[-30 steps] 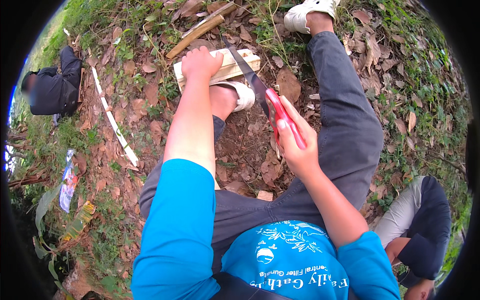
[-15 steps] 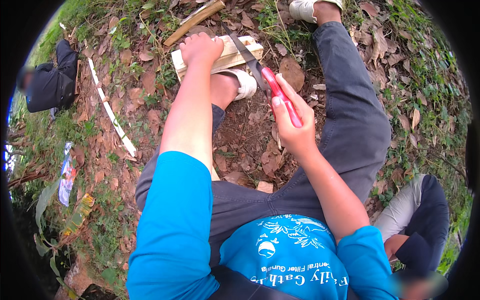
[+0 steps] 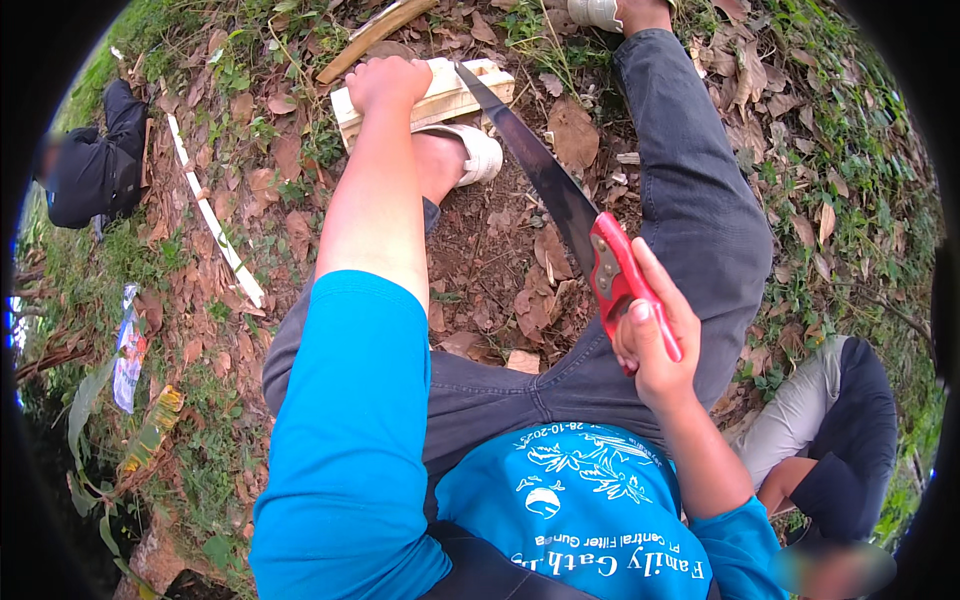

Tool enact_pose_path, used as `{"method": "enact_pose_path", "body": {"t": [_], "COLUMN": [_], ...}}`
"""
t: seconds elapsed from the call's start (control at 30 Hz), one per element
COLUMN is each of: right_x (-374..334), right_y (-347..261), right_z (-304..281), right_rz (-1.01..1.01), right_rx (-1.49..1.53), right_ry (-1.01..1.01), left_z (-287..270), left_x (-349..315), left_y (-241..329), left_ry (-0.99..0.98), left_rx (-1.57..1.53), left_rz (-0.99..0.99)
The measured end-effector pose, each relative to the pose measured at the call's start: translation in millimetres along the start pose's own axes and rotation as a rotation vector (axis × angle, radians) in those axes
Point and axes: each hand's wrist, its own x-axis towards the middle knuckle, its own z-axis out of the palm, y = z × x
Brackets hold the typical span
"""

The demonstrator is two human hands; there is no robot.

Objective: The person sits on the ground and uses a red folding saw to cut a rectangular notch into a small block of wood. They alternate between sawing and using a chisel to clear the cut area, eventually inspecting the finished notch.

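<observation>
A hand saw [image 3: 545, 170] with a red handle and a dark blade slants from the lower right up toward a pale piece of wood [image 3: 462, 98]. My right hand [image 3: 655, 345] is closed around the saw's handle, in front of my right thigh. The blade's tip lies at the upper edge of the wood, though I cannot tell whether it touches. My left hand [image 3: 388, 85] grips the wood's left part from above, its fingers partly hidden. Just below the wood is my left foot in a light sandal [image 3: 480, 155].
Above the wood lies a longer wooden plank [image 3: 375, 38]. A narrow white strip [image 3: 215, 215] stretches over the leaf-strewn ground on the left, near a plastic packet [image 3: 128, 360]. One person [image 3: 95, 165] is at the far left, another [image 3: 840, 430] at the lower right.
My right hand has drawn the saw back, down and to the right, so more of the blade shows. My left hand stays on the wood.
</observation>
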Motion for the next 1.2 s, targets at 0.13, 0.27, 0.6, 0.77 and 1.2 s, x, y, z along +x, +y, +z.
{"method": "enact_pose_path", "body": {"t": [0.13,0.27,0.6,0.77,1.2], "right_x": [40.1,83.0,53.9,52.3,136.0], "right_y": [-5.5,4.0,0.0,-13.4,75.0], "right_z": [11.9,34.4,37.8,26.8,78.3], "right_rz": [-0.023,-0.001,-0.019,-0.027,-0.38], "right_rx": [0.078,0.154,0.006,-0.033,-0.217], "right_ry": [0.039,0.024,0.036,0.025,0.002], "left_z": [-1.8,-6.8,0.9,-6.5,-2.0], "left_x": [-4.7,-1.9,0.1,-13.3,-10.8], "left_y": [1.5,2.4,-2.5,1.4,5.6], "left_ry": [-0.001,-0.074,-0.051,-0.007,0.029], "left_rx": [-0.015,-0.062,-0.052,-0.03,-0.043], "left_rz": [0.013,0.003,0.002,0.024,0.026]}}
